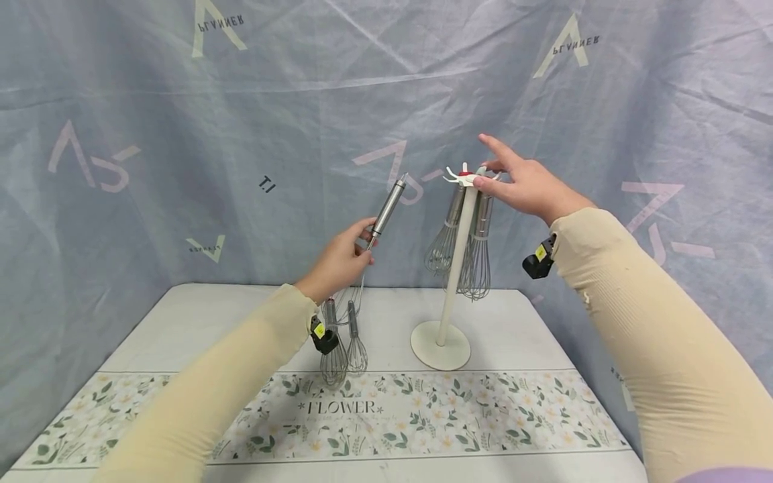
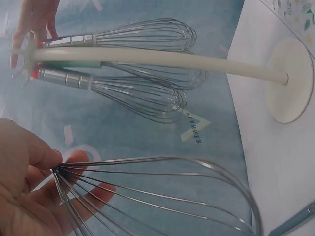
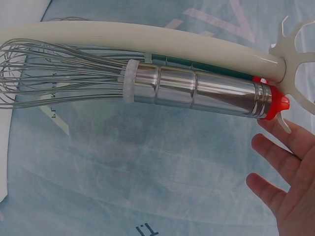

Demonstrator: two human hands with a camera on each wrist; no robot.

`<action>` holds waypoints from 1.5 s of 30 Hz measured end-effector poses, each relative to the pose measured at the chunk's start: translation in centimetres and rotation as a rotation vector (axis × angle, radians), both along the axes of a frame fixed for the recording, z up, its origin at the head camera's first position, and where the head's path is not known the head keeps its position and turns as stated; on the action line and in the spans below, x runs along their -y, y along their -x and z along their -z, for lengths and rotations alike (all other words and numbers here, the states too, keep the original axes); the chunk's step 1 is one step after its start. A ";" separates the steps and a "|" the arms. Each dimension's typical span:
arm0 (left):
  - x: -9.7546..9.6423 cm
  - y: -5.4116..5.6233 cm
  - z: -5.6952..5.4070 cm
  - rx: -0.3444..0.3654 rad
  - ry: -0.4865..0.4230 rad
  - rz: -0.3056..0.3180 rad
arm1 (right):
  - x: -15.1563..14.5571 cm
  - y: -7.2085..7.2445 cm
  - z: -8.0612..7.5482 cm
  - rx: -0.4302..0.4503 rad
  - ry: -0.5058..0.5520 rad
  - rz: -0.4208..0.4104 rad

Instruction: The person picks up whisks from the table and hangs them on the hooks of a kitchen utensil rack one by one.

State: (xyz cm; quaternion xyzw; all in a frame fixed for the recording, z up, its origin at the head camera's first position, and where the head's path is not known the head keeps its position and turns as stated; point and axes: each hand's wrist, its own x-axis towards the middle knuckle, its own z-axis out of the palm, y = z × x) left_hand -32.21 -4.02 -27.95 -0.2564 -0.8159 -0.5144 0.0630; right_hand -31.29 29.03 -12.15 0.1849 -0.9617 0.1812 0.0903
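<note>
My left hand holds a steel whisk where its wires meet the handle, the handle slanting up to the right. In the left wrist view, that whisk's wire loops fan out past my fingers. My right hand is at the top of a white stand, thumb at the hook ring, index finger extended. In the right wrist view its spread fingers are close to a red-ended metal whisk. Three whisks hang from the hooks, one with a green handle.
Two smaller whisks, a left one and a right one, lie on the table below my left hand. The stand's round base rests behind a floral strip. A grey-blue printed cloth hangs behind and around the table.
</note>
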 end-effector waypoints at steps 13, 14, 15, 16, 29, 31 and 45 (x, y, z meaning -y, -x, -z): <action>-1.9 -0.3 -1.2 -0.127 0.061 0.047 | -0.1 0.2 0.0 0.004 -0.007 0.000; -2.1 -0.4 -1.2 -0.133 0.067 0.049 | 0.0 0.2 0.0 0.005 -0.007 -0.001; -2.2 -0.4 -1.2 -0.139 0.073 0.052 | 0.0 0.2 0.1 0.008 -0.008 -0.001; -2.3 -0.5 -1.3 -0.142 0.079 0.052 | 0.0 0.2 0.1 0.011 -0.008 -0.001; -4.1 -0.6 -1.2 -0.165 0.106 0.070 | 0.2 0.2 -0.1 0.012 -0.009 0.002; -4.5 -0.6 -1.0 -0.174 0.106 0.083 | 0.2 0.2 -0.1 0.014 -0.007 0.004; -7.0 -0.2 1.0 -0.136 0.052 0.091 | 0.2 0.2 -0.2 0.018 -0.012 0.003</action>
